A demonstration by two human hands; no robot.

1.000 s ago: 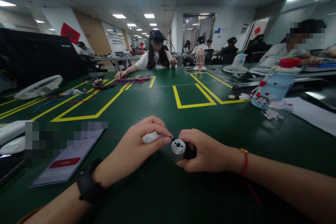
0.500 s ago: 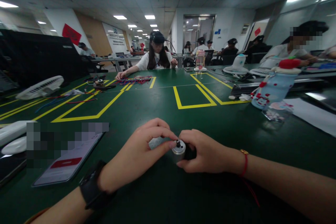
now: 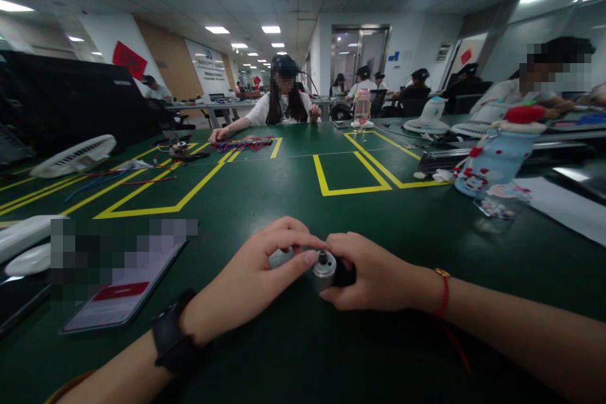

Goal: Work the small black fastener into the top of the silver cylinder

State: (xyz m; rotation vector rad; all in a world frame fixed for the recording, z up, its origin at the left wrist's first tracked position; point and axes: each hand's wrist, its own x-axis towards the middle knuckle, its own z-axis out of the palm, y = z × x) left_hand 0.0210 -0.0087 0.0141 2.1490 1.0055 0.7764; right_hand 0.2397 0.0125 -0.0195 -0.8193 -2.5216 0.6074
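Right hand (image 3: 374,271) grips the motor (image 3: 324,268) as before; left hand (image 3: 255,278) fingertips now pinch its tip

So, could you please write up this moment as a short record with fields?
Setting: green table with yellow tape lines
Right hand: holds a small silver cylinder on the table
Left hand: fingertips pinch at a small dark piece on the cylinder's end
Left wrist: black watch
Nearby: phone to the left, blue bottle to the right
Others: a person seated across the table
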